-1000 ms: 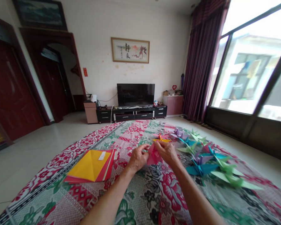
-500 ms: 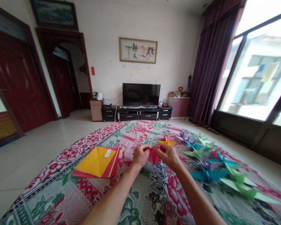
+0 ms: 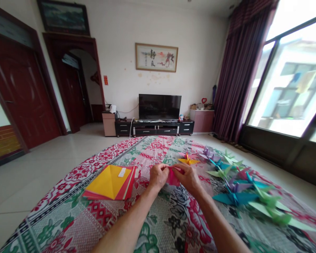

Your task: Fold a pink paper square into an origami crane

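Pinched between both hands is a piece of pink folded paper (image 3: 173,177), held above the patterned tablecloth (image 3: 150,211). My left hand (image 3: 159,175) is closed on its left edge, thumb against fingers. From the other side my right hand (image 3: 187,176) grips its upper right part, and the fingers cover much of it. Just beyond the right hand stands a yellow paper crane (image 3: 189,160). Left of my hands lies a stack of yellow and red paper sheets (image 3: 105,182), with a small white slip (image 3: 122,172) on top.
Several folded cranes spread over the right side of the table, among them a blue crane (image 3: 235,198) and a light green crane (image 3: 275,207). Beyond the table stand a television (image 3: 160,106) and a low black cabinet (image 3: 155,130).
The right hand's fingers have shifted slightly on the pink paper, whose visible part now hangs narrower and straighter. The view has moved a little; the stack and cranes lie as before.
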A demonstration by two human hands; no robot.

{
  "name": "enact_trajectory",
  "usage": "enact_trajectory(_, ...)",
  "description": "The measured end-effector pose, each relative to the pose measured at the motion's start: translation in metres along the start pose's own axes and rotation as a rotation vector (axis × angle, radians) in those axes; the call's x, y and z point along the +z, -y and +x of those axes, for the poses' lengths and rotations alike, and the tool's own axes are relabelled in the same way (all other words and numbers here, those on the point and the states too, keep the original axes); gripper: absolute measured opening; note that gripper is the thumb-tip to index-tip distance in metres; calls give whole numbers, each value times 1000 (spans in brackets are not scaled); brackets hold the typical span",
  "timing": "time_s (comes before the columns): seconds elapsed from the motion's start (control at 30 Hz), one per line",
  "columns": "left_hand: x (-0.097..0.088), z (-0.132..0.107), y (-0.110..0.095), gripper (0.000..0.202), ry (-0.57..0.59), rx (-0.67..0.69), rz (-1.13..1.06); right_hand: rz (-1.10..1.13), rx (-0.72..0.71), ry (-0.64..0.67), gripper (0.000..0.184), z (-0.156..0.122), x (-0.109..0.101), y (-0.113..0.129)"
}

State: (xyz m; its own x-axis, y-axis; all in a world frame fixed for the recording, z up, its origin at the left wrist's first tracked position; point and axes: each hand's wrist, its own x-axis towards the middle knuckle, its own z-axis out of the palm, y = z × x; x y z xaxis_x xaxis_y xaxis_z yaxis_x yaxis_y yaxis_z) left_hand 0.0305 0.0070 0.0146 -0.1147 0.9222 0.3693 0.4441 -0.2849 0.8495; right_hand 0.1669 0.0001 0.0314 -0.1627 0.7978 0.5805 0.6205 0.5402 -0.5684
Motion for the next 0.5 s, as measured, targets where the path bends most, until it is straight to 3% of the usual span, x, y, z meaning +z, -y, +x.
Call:
enact_trajectory(0.33, -6, 1, -4, 21, -72, -82, 27, -7, -25, 12, 18, -1, 8, 4)
enact_trajectory(0.5, -6, 3, 0, 22, -112, -51, -29, 31, -53, 6, 26, -3, 13, 7)
